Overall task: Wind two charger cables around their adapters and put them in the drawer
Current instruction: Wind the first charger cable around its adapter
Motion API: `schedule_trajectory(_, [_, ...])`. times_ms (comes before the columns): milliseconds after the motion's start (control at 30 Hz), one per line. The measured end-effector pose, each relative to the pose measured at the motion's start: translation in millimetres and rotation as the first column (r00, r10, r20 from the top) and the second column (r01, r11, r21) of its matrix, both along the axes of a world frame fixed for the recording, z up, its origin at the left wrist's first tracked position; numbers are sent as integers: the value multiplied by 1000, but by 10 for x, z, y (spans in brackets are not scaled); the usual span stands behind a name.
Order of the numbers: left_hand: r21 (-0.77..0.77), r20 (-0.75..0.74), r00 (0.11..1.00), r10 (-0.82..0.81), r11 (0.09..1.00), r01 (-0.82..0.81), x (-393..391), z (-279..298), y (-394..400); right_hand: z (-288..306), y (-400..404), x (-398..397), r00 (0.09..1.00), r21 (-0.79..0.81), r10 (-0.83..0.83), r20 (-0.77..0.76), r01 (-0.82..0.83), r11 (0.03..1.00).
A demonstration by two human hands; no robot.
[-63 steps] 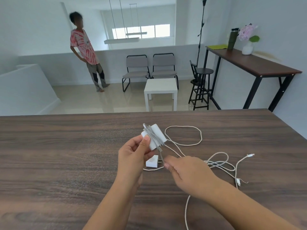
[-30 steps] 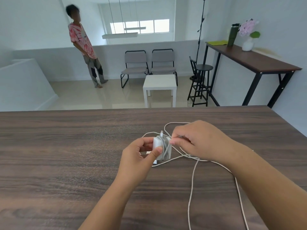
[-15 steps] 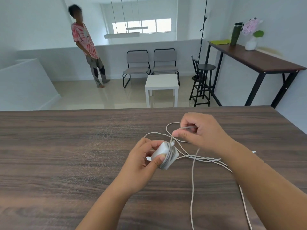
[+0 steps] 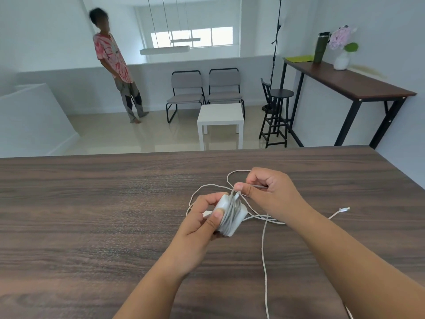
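Above table (image 4: pixel 92 226): left hand (image 4: pixel 202 224) grips wound adapter (image 4: pixel 231 215); right hand (image 4: pixel 273 192) pinches cable (image 4: pixel 264 249).

A person in a pink tie-dye shirt (image 4: pixel 112 58) stands beyond a dark wood-grain table (image 4: pixel 92 215), near two grey padded chairs (image 4: pixel 204 88), a small white side table (image 4: pixel 220 116) and a black stool (image 4: pixel 277 111).

a white square adapter (image 4: pixel 231 214), tilted, sits above the desk (image 4: pixel 92 215) with several grey cable turns round its middle. the loose white cable (image 4: pixel 264 249) trails right and near across the desk, its connector end (image 4: pixel 344 209) lying far right. a second white adapter (image 4: pixel 207 213) peeks out just left.
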State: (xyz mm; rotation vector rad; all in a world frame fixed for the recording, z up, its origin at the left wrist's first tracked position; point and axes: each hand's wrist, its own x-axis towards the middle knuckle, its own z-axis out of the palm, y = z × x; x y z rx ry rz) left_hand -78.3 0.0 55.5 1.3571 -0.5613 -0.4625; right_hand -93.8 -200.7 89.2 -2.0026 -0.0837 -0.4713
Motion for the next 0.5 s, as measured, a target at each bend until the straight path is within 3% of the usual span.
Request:
schedule_trajectory(300, [-231, -303, 953, -9, 971, -64, 31, -42, -22, -136, 73, -25, 993, 59, -104, 55, 101, 993])
schedule_trajectory(500, [-119, -240, 969, 58, 989, -88, 101, -92, 17, -96, -2, -35, 988, 21, -124, 89, 123, 992])
